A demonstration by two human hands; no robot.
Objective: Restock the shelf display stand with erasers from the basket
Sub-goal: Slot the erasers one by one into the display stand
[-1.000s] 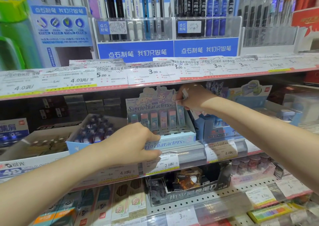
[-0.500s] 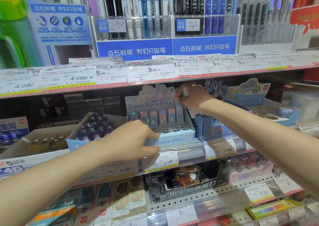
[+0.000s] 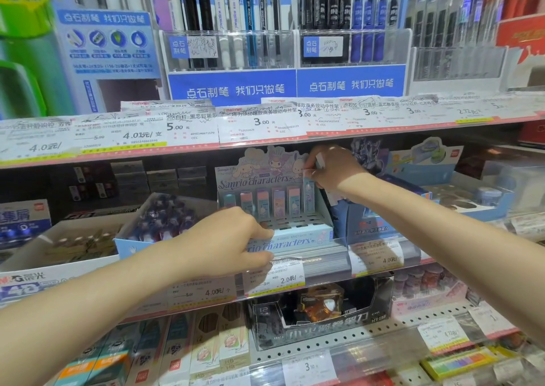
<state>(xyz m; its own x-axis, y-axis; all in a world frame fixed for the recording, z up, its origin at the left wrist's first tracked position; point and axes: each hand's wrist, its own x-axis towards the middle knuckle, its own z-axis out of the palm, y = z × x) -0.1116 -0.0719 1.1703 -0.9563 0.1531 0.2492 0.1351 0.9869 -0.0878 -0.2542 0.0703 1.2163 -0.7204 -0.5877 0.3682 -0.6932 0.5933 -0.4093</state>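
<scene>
Glossy, seemingly cardboard display stand (image 3: 290,241)

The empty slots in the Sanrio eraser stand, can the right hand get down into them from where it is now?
Probably yes. The right hand sits by the stand's back row, the empty slots lie open in front, and the left hand grips only the front left edge.

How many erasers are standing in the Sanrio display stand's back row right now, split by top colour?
Erasers in the Sanrio display stand, back row:
Teal-topped erasers: 1
Pink-topped erasers: 4
Light blue eraser, under the right hand: 1
Total: 6
Front slots look empty; the left hand holds the stand's front edge.
</scene>
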